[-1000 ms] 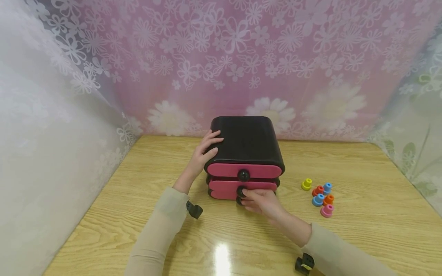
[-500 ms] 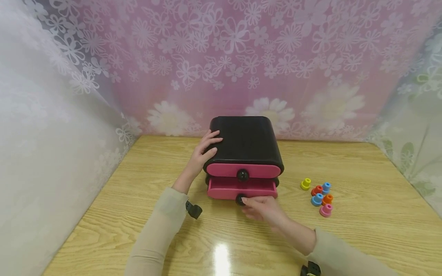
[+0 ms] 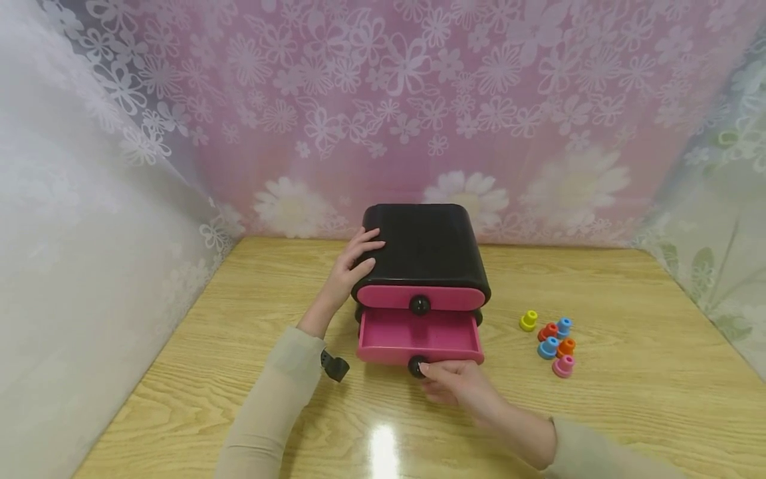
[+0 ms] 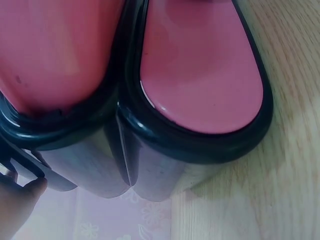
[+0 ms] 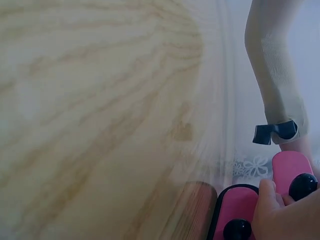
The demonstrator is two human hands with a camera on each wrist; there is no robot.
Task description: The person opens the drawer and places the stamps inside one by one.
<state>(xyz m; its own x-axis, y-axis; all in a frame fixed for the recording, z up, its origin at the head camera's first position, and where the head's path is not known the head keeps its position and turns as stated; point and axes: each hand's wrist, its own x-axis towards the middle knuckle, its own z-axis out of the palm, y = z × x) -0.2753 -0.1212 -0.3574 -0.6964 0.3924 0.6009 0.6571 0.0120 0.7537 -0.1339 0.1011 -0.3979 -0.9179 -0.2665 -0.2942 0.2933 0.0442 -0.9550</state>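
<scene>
A small black cabinet (image 3: 421,243) with pink drawer fronts stands on the table. My left hand (image 3: 350,266) rests on its left upper edge, fingers spread over the top; part of that hand shows at the left of the left wrist view. Below the shut top drawer (image 3: 383,296), a pink drawer (image 3: 419,329) sticks out with nothing seen inside. Thumb and fingers of my right hand (image 3: 463,386) pinch the round black knob (image 3: 415,367) of this drawer. In the right wrist view, the right hand (image 5: 285,215) is at the lower right corner, near two black knobs.
To the right of the cabinet lie several small stepped plastic pegs, among them a yellow peg (image 3: 528,320) and a pink peg (image 3: 564,366). Floral curtains (image 3: 407,120) hang behind the wooden table (image 3: 269,293) and at both sides.
The right hand has drawn the drawer out toward the person, so its inside now shows. The left hand has kept its place on the cabinet. The pegs lie as before.
</scene>
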